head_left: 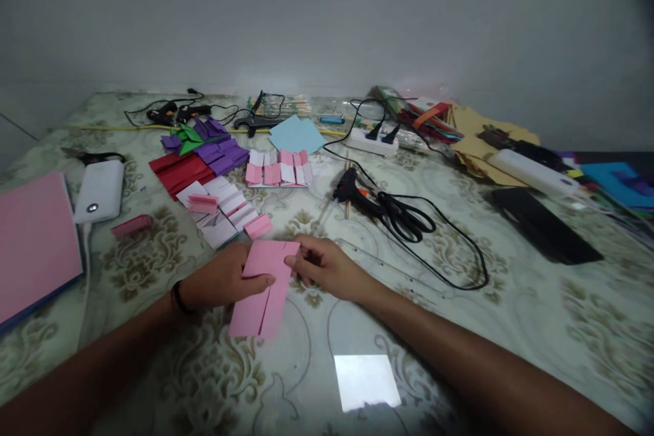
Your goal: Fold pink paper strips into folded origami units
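Note:
A folded pink paper [263, 293] is held between my two hands, a little above the table, with a lengthwise crease or slit down its lower part. My left hand [225, 276] grips its left side, thumb on top and fingers underneath. At the upper right corner my right hand [327, 266] pinches the edge between thumb and fingers. Just beyond the paper lie folded white and pink paper pieces [219, 208]. A clear ruler [388, 266] lies to the right of my right hand.
A black glue gun [357, 197] with a coiled cord rests right of centre. Behind it is a white power strip [372, 142]. A white power bank [101, 191] and pink sheets [38, 245] lie left, a black phone [544, 225] right. Red folded paper [181, 174] sits farther back.

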`<state>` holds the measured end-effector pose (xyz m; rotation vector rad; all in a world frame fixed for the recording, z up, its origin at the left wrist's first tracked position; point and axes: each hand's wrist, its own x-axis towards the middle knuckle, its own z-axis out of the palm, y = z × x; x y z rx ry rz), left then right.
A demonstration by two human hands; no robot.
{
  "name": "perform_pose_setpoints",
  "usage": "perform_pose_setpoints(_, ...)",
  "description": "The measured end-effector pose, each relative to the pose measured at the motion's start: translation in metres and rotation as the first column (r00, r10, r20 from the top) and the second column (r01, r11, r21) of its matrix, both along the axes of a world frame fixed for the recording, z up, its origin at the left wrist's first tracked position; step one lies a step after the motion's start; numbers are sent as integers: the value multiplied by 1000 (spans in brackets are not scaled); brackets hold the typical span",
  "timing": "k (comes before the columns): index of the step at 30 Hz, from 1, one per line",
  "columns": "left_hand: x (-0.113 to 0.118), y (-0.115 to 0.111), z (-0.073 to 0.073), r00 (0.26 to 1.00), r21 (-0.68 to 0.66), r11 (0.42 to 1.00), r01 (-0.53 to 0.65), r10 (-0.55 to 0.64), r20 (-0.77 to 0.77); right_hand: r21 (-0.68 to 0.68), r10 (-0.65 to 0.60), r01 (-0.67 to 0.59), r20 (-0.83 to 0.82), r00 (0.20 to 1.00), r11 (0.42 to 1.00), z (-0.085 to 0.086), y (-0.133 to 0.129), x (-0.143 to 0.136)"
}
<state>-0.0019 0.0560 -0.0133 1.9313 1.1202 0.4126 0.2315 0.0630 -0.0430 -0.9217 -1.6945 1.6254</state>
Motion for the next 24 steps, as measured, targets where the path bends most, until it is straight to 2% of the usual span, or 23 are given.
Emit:
perform_pose_setpoints(2,-2,2,2,998,-48,999,-19,22,62,-78,-52,47,-55,997,996,-3,3,0)
perform_pose_setpoints(4,-3,4,4,972,-158,987,-23,59,228,-166,-132,106,-154,979,980,-5,6,0)
perform_pose_setpoints(7,-4,6,4,879,-274,961,-32,157,450,-279,-242,158,-299,923,947,-8,9,-2)
perform_pose_setpoints(11,-4,4,-3,765,-310,944,-113,282,579,-366,-299,160,-364,882,917,-10,11,-4)
perform_pose_setpoints(12,-4,3,-5,758,-340,930,-141,323,567,-373,-301,157,-367,880,914,-10,11,-4)
perform_pose_setpoints(16,-3,1,-10,846,-371,894,-253,390,364,-336,-224,104,-343,912,936,-13,11,-1)
perform_pose_setpoints(19,-3,2,-7,875,-335,906,-260,368,315,-269,-155,74,-291,944,960,-12,9,0)
perform_pose_setpoints(21,-4,2,-5,899,-293,923,-249,333,283,-254,-164,97,-256,953,962,-9,8,1)
perform_pose_setpoints(24,-7,2,-3,939,-160,954,-254,282,195,-265,-202,150,-183,962,953,-4,5,1)
